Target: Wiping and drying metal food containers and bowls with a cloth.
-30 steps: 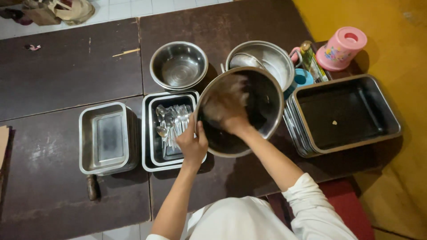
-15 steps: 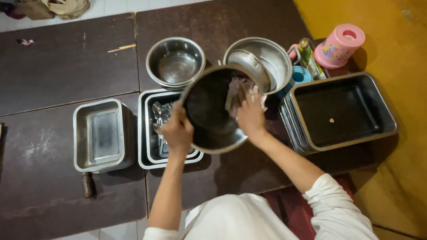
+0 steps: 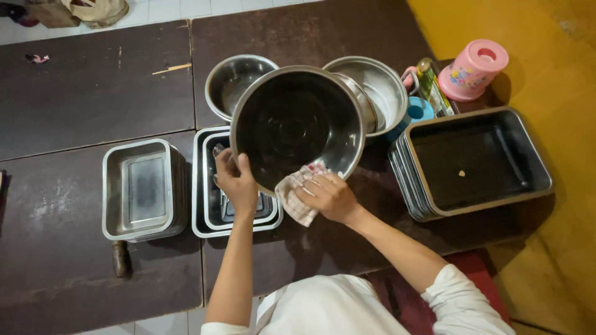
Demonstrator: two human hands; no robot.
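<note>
Large steel bowl (image 3: 298, 124) tilted above dark counter (image 3: 93, 93), left hand (image 3: 238, 183) closed on its near-left rim, right hand (image 3: 329, 195) pressing checked cloth (image 3: 297, 200) against its lower rim, nested trays (image 3: 208, 217) beneath, deep pans (image 3: 472, 164) right.

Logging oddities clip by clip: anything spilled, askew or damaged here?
Little stands out. A small pale crumb lies in the otherwise bare top tray of the stack on the right. The big steel bowl is tilted only because the left hand holds it while the right hand presses a cloth to its rim.
</note>
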